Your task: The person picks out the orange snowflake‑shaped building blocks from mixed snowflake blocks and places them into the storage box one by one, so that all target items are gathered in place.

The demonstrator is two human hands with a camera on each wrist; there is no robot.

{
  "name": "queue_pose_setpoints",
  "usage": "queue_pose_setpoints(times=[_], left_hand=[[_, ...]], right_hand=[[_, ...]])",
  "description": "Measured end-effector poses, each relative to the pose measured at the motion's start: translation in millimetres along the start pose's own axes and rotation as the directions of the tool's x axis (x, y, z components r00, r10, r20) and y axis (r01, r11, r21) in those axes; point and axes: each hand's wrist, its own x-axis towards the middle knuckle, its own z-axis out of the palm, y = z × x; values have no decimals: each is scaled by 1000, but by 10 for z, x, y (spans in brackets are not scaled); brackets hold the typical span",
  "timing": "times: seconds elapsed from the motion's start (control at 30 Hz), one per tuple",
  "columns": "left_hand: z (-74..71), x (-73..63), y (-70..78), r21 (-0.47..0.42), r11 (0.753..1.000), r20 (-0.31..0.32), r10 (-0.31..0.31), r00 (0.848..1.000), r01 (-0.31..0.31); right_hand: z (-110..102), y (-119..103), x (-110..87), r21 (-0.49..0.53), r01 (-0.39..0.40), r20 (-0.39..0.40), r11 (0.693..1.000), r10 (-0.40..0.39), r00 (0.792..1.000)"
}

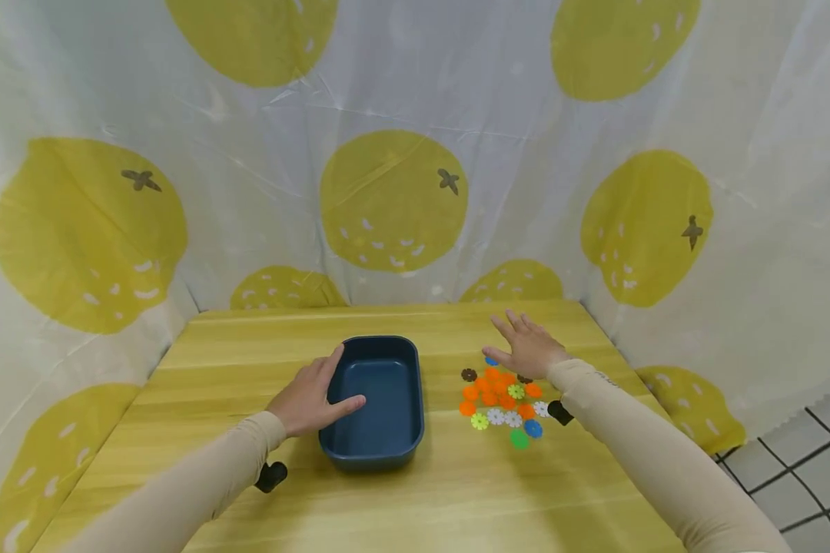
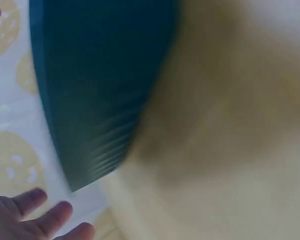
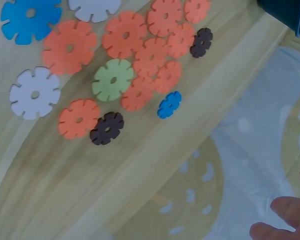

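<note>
A dark blue rectangular tray stands on the wooden table, its inside bare. My left hand is at the tray's left side, thumb and fingers spread, overlapping the rim in the head view. The left wrist view shows the tray's outer wall with my fingertips beside its corner. Flat notched discs lie in a loose cluster to the right of the tray: many orange discs, plus white, blue, dark brown and a yellow-green disc. Over the cluster's far side hovers my right hand, fingers extended, holding nothing.
A lemon-print curtain hangs along the back and sides of the table. Each wrist carries a small black device. White floor tiles show at the lower right. A bright green disc is nearest the front.
</note>
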Motion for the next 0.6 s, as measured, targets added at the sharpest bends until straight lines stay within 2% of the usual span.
queue_pose_setpoints(times=[0.13,0.27,0.4,0.6], left_hand=[[257,-183,-77,-119,991,57,-49,997,56],[403,-292,-94,-198,972,110,-103,989,123],[424,-320,-113,-247,953,147,-144,979,178],[354,-329,-163,-241,947,208,-163,964,212]], right_hand=[[73,104,-65,-4,-21,11,1000,21,1000],[143,189,-125,-7,-45,30,999,45,999],[212,276,-161,8,-69,77,998,68,995],[292,414,-231,105,-153,188,983,131,973]])
